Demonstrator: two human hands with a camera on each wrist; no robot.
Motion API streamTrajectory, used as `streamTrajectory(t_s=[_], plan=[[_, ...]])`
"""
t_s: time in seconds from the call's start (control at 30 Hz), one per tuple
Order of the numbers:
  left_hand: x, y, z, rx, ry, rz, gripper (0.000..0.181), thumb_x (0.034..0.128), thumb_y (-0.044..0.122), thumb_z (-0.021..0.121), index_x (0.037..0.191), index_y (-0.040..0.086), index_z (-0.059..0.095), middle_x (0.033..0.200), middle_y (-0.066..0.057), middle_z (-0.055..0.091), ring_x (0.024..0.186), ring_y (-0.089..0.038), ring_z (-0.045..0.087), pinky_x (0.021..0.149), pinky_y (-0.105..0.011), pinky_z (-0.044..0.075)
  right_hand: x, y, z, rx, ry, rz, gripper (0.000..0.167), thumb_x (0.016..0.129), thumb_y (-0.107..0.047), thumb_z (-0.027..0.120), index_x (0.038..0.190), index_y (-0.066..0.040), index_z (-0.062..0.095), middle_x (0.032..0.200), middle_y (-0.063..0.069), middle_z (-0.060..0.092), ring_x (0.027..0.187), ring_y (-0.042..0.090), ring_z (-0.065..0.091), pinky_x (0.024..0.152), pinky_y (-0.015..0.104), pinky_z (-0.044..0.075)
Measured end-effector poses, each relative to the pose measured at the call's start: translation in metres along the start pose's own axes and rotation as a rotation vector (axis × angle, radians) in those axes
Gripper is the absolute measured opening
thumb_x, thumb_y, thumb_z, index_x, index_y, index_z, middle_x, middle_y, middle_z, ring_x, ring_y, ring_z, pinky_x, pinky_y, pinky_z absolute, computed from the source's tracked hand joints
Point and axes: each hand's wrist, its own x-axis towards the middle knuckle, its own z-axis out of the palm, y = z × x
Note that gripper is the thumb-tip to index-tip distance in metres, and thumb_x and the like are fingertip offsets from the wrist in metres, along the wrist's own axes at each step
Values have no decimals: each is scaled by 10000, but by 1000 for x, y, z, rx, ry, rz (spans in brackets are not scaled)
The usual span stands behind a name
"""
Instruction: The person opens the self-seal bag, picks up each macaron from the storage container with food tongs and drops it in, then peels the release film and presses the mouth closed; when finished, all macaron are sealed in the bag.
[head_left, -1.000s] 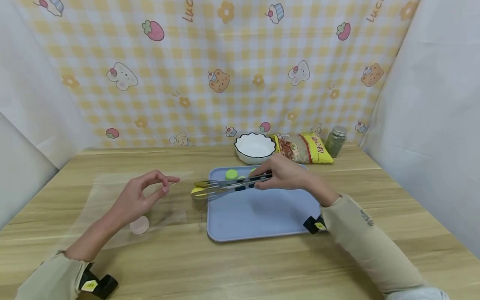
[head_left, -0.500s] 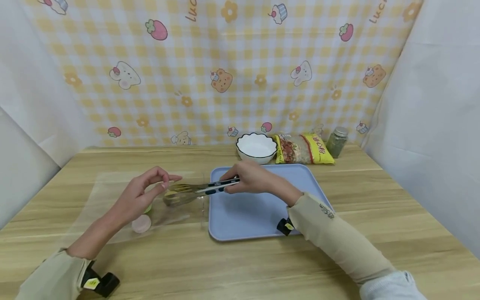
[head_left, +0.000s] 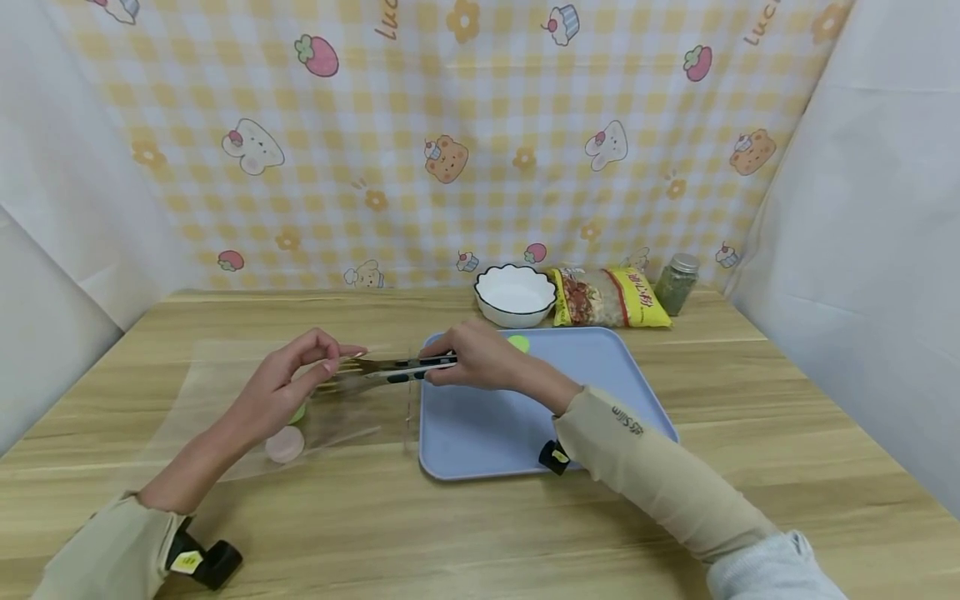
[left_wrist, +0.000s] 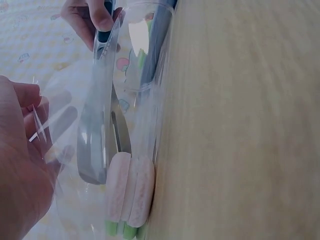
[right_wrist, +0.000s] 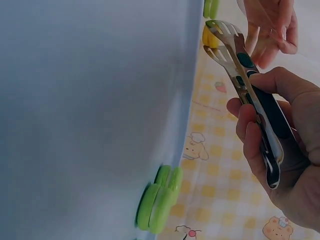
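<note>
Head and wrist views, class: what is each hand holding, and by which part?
The right hand grips the metal tongs by their dark-panelled handles; the left hand pinches the clear plastic bag by its upper film.

Tray [head_left: 517, 425] sits under the right hand [head_left: 477, 356], bowl [head_left: 516, 317] behind that one, plastic bag [head_left: 341, 425] by the left hand [head_left: 279, 385].

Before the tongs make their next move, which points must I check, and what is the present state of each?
1. Left hand holds the plastic bag: ok.
2. Right hand grips the tongs: ok.
3. Tongs' tips inside the bag: ok, they show through clear plastic.
4. Yellow piece free of the tongs: cannot tell; it shows near their tips.
5. Tray cleared: not ok; green pieces lie on it.
</note>
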Motion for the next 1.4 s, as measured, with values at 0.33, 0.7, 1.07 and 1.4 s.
streamTrajectory(t_s=[0.33, 0.7, 1.07, 1.4], plan=[[0, -1, 0, -22, -27, 11, 97, 988, 34, 416, 920, 1, 477, 1159, -70, 632, 1112, -123, 560, 804, -215, 437, 5, -5, 2, -52, -2, 32, 254, 852, -229, 666, 1068, -103, 708, 1010, 7, 691, 618, 42, 522, 534, 159, 376], [1, 0, 0, -25, -32, 21, 92, 973, 3, 433, 908, 40, 487, 1158, -109, 629, 1101, -138, 569, 813, -202, 445, 10, -7, 4, -51, -41, 57, 271, 858, -226, 666, 1088, -86, 697, 1034, 28, 685, 663, 54, 526, 558, 163, 378], [0, -2, 2, 9, -6, 15, 67, 967, 50, 482, 908, 69, 509, 1165, -112, 623, 1100, -142, 561, 773, -282, 512, -3, -4, 1, -61, -16, 18, 296, 854, -232, 669, 1105, -76, 686, 917, 47, 703, 478, 42, 371, 493, 178, 307], [0, -1, 0, 159, 88, 32, 52, 936, 55, 549, 910, 95, 528, 1131, -31, 651, 1095, -111, 561, 895, -271, 393, -62, 13, -30, -53, 59, 51, 281, 846, -224, 675, 1085, -77, 693, 646, -85, 609, 409, 0, 283, 437, 185, 278]])
